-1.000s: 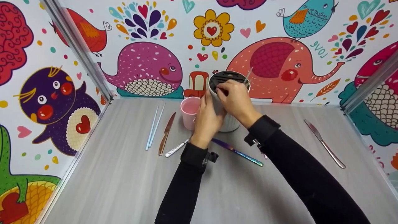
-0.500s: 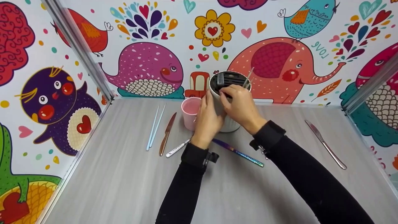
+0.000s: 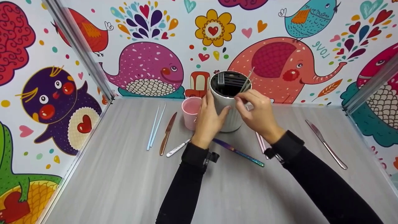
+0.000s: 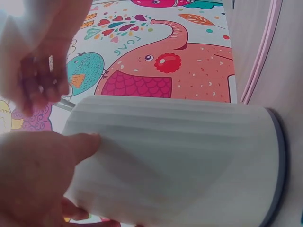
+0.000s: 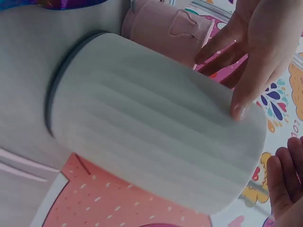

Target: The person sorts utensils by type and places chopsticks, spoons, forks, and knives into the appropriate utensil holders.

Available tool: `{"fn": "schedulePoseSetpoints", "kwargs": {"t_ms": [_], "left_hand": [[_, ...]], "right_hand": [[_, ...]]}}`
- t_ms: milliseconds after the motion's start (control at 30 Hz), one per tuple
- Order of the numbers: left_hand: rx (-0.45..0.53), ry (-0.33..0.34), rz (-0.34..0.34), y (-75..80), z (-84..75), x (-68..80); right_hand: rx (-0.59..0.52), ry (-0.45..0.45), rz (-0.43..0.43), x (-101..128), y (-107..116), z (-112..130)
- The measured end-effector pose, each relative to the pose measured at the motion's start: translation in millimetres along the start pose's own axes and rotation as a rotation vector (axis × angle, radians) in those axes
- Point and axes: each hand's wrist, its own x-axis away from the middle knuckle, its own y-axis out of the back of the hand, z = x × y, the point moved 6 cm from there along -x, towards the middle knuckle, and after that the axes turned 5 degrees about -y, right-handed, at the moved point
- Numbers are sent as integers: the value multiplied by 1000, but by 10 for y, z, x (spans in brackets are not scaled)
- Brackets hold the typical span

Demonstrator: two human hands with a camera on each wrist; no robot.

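Observation:
A white ribbed utensil holder (image 3: 229, 115) with a black slotted insert (image 3: 231, 88) stands near the back wall. Inside it a fork (image 3: 220, 79) shows its tines at the left, and thin sticks (image 3: 247, 81) poke out at the right. My left hand (image 3: 207, 123) grips the holder's left side, thumb on the ribbed front (image 4: 85, 146) and fingers round the far side. By the right rim is my right hand (image 3: 256, 112), its fingers loosely bent; in the left wrist view nothing shows between them. A pink mug (image 3: 190, 112) stands just left of the holder.
On the table's left lie two light blue chopsticks (image 3: 155, 127), a copper-coloured knife (image 3: 168, 133) and a white-handled utensil (image 3: 178, 148). In front lies an iridescent utensil (image 3: 239, 152). Pink chopsticks (image 3: 260, 143) and a silver knife (image 3: 325, 143) lie rightward. Printed panels enclose the table.
My right hand has drawn back from over the holder's opening to its right rim, uncovering the fork and the insert. The left hand keeps its grip.

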Motion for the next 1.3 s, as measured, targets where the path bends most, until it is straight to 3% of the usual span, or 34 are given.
{"fn": "schedulePoseSetpoints", "kwargs": {"t_ms": [267, 433, 667, 833, 1133, 1300], "left_hand": [[27, 40, 14, -28, 24, -5], [38, 46, 18, -29, 33, -3], [58, 64, 34, -26, 25, -2], [68, 66, 29, -20, 18, 6], [73, 58, 27, -28, 25, 5], [65, 40, 20, -23, 22, 0]], "right_hand": [[-9, -150, 0, 179, 228, -328], [40, -256, 51, 232, 374, -520], [119, -439, 264, 319, 508, -734], [118, -551, 381, 475, 569, -893], [157, -734, 615, 974, 581, -1211], [169, -813, 679, 1197, 585, -1358]]}}
